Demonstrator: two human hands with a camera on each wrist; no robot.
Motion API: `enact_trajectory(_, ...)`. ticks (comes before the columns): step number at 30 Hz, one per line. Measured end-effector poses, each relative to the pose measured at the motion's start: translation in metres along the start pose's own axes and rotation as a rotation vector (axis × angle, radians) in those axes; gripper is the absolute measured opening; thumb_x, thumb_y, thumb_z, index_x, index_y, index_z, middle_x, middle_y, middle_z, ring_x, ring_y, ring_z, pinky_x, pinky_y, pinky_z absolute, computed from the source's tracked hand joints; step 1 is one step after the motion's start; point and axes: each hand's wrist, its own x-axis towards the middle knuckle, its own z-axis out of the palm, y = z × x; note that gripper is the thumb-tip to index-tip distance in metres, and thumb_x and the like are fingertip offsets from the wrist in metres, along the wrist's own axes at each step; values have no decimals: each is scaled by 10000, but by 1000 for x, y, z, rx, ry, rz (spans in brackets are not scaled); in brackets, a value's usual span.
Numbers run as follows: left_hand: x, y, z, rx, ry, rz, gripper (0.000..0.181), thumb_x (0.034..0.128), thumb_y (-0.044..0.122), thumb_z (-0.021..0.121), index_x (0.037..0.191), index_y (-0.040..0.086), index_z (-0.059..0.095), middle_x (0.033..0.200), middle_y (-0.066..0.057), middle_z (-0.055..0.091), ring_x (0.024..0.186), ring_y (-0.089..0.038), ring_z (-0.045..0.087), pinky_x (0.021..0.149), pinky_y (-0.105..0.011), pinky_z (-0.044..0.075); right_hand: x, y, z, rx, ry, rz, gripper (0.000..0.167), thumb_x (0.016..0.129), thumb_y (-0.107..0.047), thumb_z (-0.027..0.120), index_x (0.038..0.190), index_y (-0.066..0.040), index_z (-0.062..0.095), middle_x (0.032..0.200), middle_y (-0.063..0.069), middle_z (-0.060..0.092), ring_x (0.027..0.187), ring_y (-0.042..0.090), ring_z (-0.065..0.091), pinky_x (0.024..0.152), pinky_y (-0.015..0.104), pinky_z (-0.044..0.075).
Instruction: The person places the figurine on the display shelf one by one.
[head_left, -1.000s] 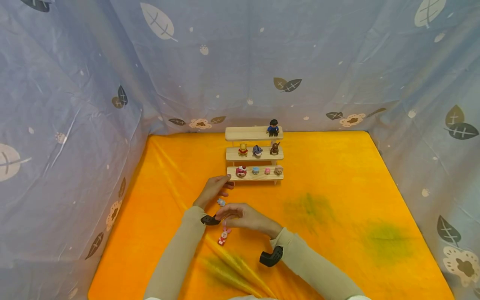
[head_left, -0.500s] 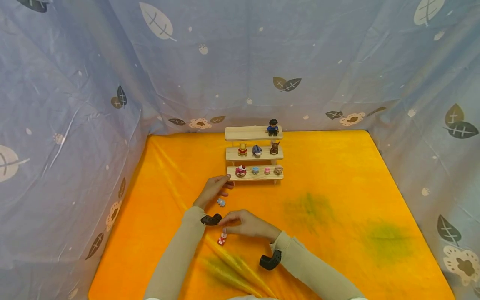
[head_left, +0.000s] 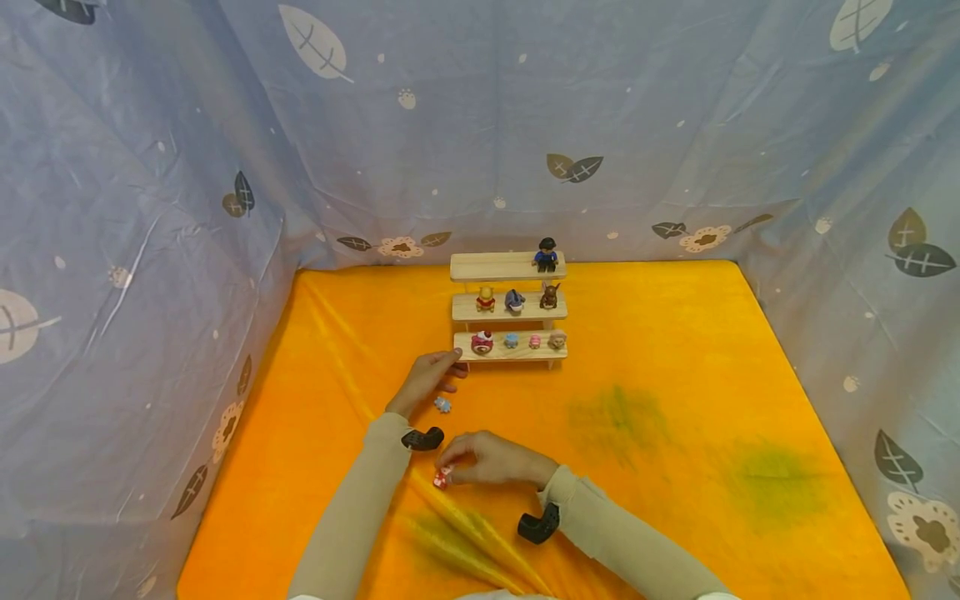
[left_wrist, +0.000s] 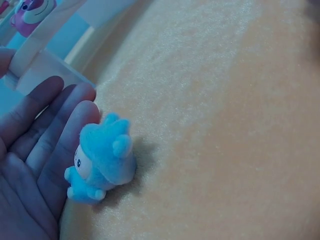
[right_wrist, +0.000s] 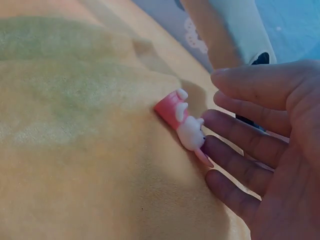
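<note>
A tiered wooden display shelf (head_left: 517,354) bears several small figurines. My left hand (head_left: 426,382) holds its lower left corner, thumb on the board and fingers below. Beside those fingers a light-blue hooded figurine (left_wrist: 107,155) lies on the orange cloth; the head view shows it nearer me than the shelf. My right hand (head_left: 495,458) is at a pink-and-white rabbit figurine (right_wrist: 181,120) lying on the cloth. Its fingers are spread loosely beside the rabbit's head and ears, with the thumb apart from it. Whether a fingertip touches the rabbit is hard to tell.
On the top tier sits a dark-haired figure in blue (head_left: 547,257). The middle tier has a yellow bear (head_left: 486,300), a grey-blue donkey (head_left: 514,302) and a brown figure (head_left: 550,297). Patterned curtains (head_left: 495,125) surround the orange cloth (head_left: 660,350).
My right hand has come back towards me and down to the rabbit, now covering part of it in the head view. The left hand and the shelf have stayed put.
</note>
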Motion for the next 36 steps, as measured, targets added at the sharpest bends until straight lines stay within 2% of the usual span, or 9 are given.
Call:
enact_trajectory(5, -1, 0, 0, 6, 3, 0, 579, 995, 557, 571, 1177, 34, 737, 1112, -134, 752, 979, -163, 725, 752, -293, 640, 1, -3, 2, -83, -5, 14, 270, 993, -209, 669, 1252, -153, 723, 1240, -47, 712, 1130, 39, 597, 1030, 217, 484)
enact_trajectory(11, 0, -2, 0, 2, 2, -1, 596, 992, 568, 569, 1185, 28, 731, 1124, -153, 747, 981, -174, 725, 753, -294, 640, 5, -6, 6, -179, -24, 22, 243, 978, -220, 693, 1218, -214, 731, 1174, -116, 704, 1040, 8, 537, 951, 163, 456)
enact_trajectory(16, 0, -3, 1, -19, 5, -2, 566, 988, 554, 585, 1154, 37, 743, 1104, -130, 752, 964, -156, 722, 751, -293, 639, 6, -9, 7, -299, -35, 2, 249, 959, -182, 708, 1205, -219, 729, 1165, -111, 698, 1044, 29, 524, 941, 151, 447)
enact_trajectory(22, -1, -3, 2, -9, 20, -9, 564, 989, 555, 582, 1150, 40, 746, 1090, -120, 756, 961, -161, 724, 736, -294, 640, 3, -8, 6, -413, -25, 22, 390, 890, -27, 692, 1214, -239, 725, 1187, -116, 693, 1085, 60, 536, 968, 174, 468)
enact_trajectory(26, 0, -2, 2, -5, 20, -11, 576, 977, 577, 587, 1147, 51, 749, 1103, -123, 753, 964, -167, 724, 741, -294, 639, 2, -7, 6, -464, 7, 16, 327, 924, -52, 684, 1174, -252, 745, 1141, -133, 710, 1031, 60, 551, 923, 163, 475)
enact_trajectory(30, 0, -1, 1, -8, 5, -10, 582, 973, 586, 587, 1147, 55, 748, 1118, -127, 751, 969, -171, 722, 755, -295, 638, 1, -6, 5, -443, 15, 30, 234, 986, -134, 659, 1163, -258, 749, 1118, -118, 701, 998, 55, 546, 906, 166, 477)
enact_trajectory(36, 0, 0, 1, -2, 3, -7, 572, 984, 571, 580, 1160, 51, 743, 1121, -123, 751, 970, -162, 722, 759, -290, 637, -1, -6, 2, -390, 37, 46, 238, 1056, -171, 553, 1217, -221, 721, 1114, -70, 673, 1014, 58, 562, 933, 194, 500)
